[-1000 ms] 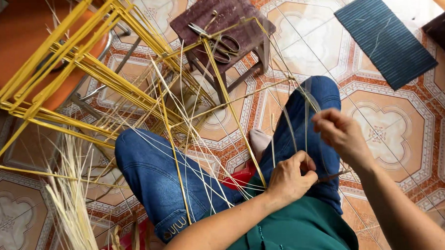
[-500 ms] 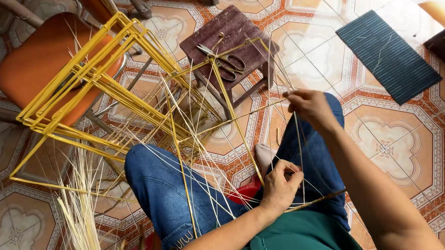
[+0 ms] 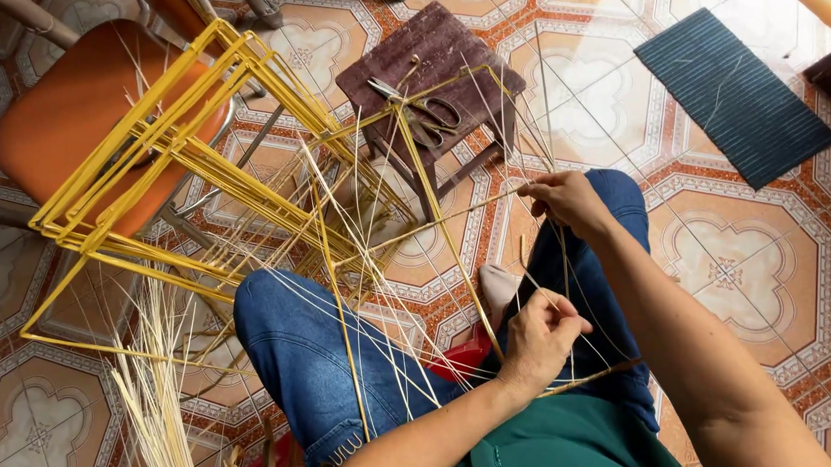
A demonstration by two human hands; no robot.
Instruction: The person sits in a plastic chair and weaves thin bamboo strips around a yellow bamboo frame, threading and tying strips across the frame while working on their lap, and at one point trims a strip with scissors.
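- The scissors (image 3: 420,114) lie on the small stool (image 3: 446,48), beyond the person's knees.
- The frame of rods (image 3: 164,159) leans on the chair (image 3: 61,117), left of the stool.
- The ribbed mat (image 3: 733,93) lies on the floor, right of the stool.
- The bundle of thin strips (image 3: 154,399) lies left of the left knee.

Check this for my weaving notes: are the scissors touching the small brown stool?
Touching. The head view shows the scissors lying flat on the top of the brown stool, no gap beneath them.
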